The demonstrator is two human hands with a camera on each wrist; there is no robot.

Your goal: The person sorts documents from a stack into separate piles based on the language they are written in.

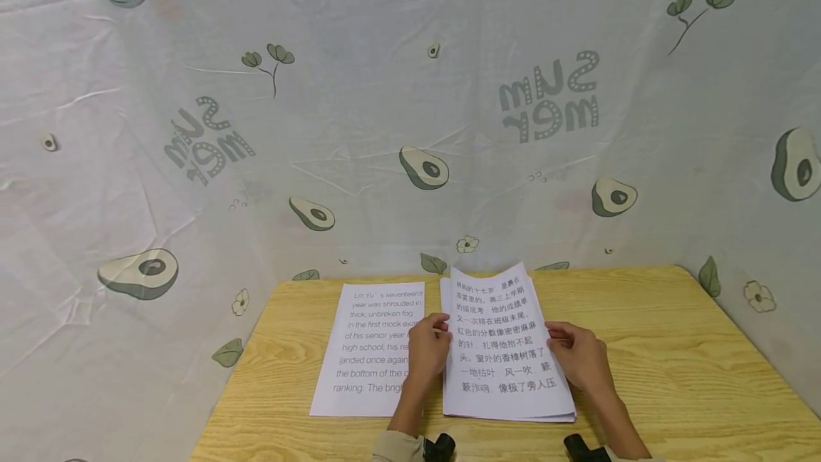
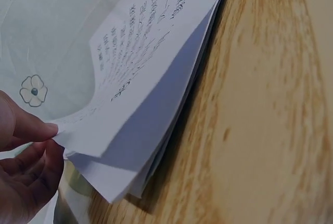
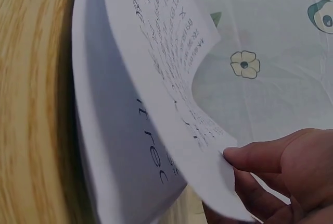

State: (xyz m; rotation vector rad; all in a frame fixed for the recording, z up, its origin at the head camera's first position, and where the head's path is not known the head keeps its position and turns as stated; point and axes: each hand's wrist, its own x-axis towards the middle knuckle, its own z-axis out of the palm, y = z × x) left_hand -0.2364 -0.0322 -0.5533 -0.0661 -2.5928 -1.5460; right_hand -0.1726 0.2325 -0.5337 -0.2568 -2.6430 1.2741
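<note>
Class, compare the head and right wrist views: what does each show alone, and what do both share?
Only the head view shows the English page lying on the left. Only the right wrist view shows printed letters on the lower page under the lifted sheet. Both show that sheet, the right hand pinching its edge, and the wooden table.

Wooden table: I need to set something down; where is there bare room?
The wooden table is barest from the right hand to its right edge. A smaller patch lies between the English sheet and the left edge. The middle is crowded: English sheet, left hand and Chinese sheet leave little gap.
</note>
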